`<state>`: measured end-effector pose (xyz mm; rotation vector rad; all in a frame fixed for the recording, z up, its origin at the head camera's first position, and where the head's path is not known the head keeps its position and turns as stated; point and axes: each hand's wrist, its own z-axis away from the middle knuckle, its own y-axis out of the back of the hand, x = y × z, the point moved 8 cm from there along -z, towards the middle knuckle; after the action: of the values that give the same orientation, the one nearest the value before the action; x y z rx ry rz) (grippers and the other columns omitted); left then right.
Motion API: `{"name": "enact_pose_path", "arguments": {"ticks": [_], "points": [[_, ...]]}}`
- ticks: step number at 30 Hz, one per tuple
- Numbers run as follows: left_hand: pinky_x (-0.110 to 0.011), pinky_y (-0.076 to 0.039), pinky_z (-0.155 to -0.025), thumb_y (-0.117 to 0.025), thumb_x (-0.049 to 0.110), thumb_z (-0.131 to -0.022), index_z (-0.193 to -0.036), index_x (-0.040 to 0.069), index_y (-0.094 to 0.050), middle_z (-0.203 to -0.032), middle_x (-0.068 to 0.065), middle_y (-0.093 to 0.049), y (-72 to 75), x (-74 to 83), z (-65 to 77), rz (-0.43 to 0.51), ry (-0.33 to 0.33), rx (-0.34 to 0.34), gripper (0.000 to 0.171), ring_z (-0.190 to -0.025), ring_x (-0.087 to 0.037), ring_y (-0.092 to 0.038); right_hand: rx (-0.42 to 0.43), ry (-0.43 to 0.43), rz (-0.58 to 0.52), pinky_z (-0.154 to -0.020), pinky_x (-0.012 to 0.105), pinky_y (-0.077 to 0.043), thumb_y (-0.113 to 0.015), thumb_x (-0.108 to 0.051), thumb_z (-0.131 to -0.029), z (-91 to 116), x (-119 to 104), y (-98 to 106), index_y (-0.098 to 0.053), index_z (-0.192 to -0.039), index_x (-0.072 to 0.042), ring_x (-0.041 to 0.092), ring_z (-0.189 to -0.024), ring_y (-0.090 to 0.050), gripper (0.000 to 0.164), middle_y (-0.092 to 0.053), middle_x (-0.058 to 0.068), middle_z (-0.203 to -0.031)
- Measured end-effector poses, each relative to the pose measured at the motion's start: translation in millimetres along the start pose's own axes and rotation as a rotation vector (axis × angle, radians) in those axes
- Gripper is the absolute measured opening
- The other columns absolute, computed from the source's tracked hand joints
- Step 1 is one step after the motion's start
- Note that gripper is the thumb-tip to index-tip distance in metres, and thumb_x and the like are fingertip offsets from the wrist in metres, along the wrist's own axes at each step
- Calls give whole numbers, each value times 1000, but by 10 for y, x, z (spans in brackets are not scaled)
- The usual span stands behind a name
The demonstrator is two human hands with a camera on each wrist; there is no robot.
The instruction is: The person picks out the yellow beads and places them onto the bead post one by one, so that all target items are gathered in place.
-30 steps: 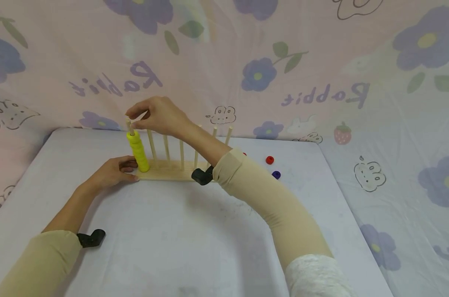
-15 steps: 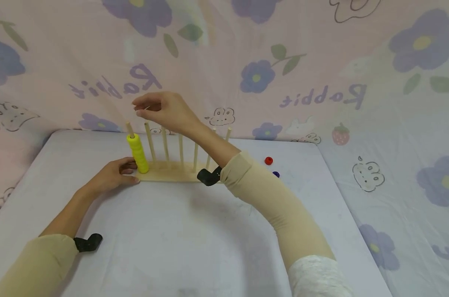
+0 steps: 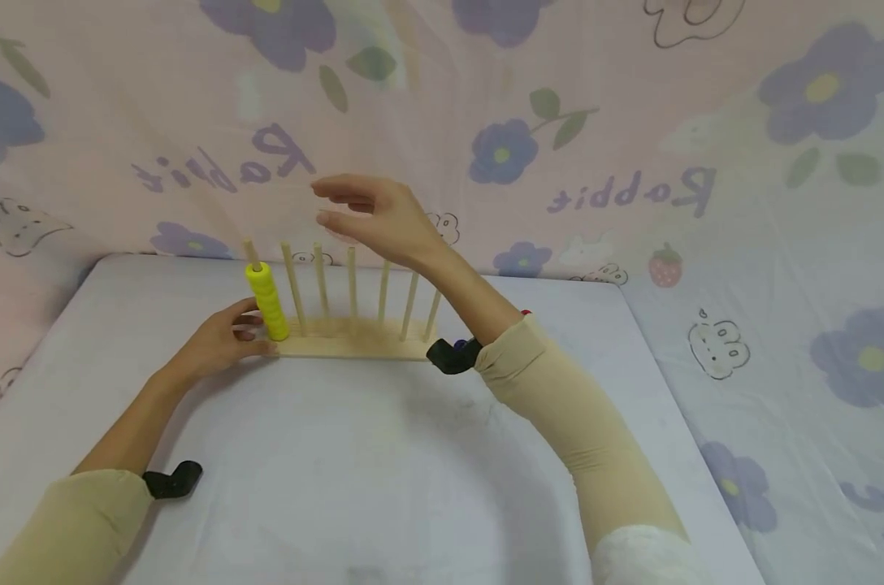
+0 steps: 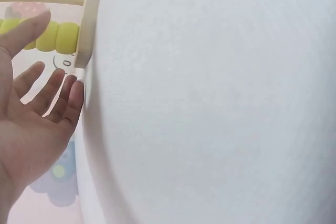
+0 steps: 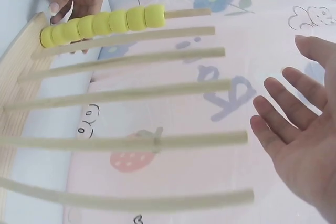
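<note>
A wooden peg rack with a flat base (image 3: pixel 354 349) and a row of upright pegs (image 3: pixel 352 284) stands toward the back of the table. Its leftmost peg carries a stack of several yellow beads (image 3: pixel 268 305), with the bare tip of the peg above them. My left hand (image 3: pixel 218 341) is at the rack's left end, thumb by the base's front corner; the left wrist view shows its fingers (image 4: pixel 50 93) spread and loosely bent. Above the middle pegs hovers my right hand (image 3: pixel 379 215), and the right wrist view shows its palm (image 5: pixel 310 156) empty beyond the peg tips.
To the right of the rack lie a purple bead (image 3: pixel 461 345) and a red bead (image 3: pixel 526 312), both partly hidden by the right arm. A patterned cloth (image 3: pixel 413 97) hangs behind the white table (image 3: pixel 325 471).
My right hand has left the top of the yellow-beaded peg, rising and moving right over the middle pegs with its fingers opened wider. The left hand has stayed at the rack's left end.
</note>
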<state>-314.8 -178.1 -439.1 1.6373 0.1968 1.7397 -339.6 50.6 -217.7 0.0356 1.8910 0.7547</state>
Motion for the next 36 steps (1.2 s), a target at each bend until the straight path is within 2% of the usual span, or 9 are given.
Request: {"name": "enact_pose_path", "arguments": {"ticks": [8,12,15,19,24,28,31,36], "points": [[-68,-38,-101,-75,45,-87,-159,7,-15,-152,-33,-30,119,-32,139,-134,8,32,101,-127,-57,-41,82,62,60,-107,18,-36,-74,-26,-91,262,102,305,-65,-132,-14,2,-127,-50,44,-63,-4,-134],[-70,-33,-103,-75,45,-87,-160,10,-16,-156,-32,-23,187,-48,213,-194,-13,50,100,-134,-57,-32,117,50,104,-108,19,-36,-73,-29,-91,389,186,429,-65,-132,-15,-1,-127,-48,44,-63,-7,-134],[-71,-25,-108,-75,43,-87,-159,6,-17,-157,-32,-20,227,-35,273,-243,-46,64,99,-140,-56,-22,127,34,135,-109,21,-36,-73,-30,-91,495,253,501,-65,-133,-16,0,-129,-47,45,-62,-7,-134],[-73,-17,-110,-73,43,-89,-157,1,-18,-156,-35,-19,275,-9,361,-314,-87,97,97,-141,-57,-17,131,1,171,-111,27,-35,-73,-32,-91,640,341,581,-63,-136,-21,1,-132,-45,48,-59,-10,-137],[-80,-15,-103,-67,53,-90,-158,3,-16,-158,-34,-15,272,-33,469,-451,-61,125,99,-142,-58,-11,124,-42,221,-115,34,-31,-72,-36,-91,861,482,655,-56,-141,-29,0,-136,-38,53,-50,-17,-145],[-81,-16,-100,-66,58,-88,-158,2,-16,-157,-35,-14,247,-77,546,-538,-50,153,102,-141,-59,-8,119,-30,276,-117,41,-29,-72,-33,-91,1054,604,689,-52,-146,-24,6,-141,-34,59,-44,-10,-152],[-78,-14,-104,-67,60,-87,-157,2,-19,-157,-36,-14,230,-96,582,-566,-67,179,103,-142,-59,-7,123,-28,328,-117,47,-28,-72,-31,-91,1208,708,722,-50,-148,-19,12,-144,-33,62,-42,-5,-154],[-76,-10,-108,-67,61,-86,-156,1,-21,-157,-36,-13,211,-136,646,-607,-80,192,103,-142,-59,-7,140,-42,394,-116,55,-27,-72,-30,-91,1507,904,767,-49,-148,-18,21,-145,-32,63,-41,-1,-156]]}}
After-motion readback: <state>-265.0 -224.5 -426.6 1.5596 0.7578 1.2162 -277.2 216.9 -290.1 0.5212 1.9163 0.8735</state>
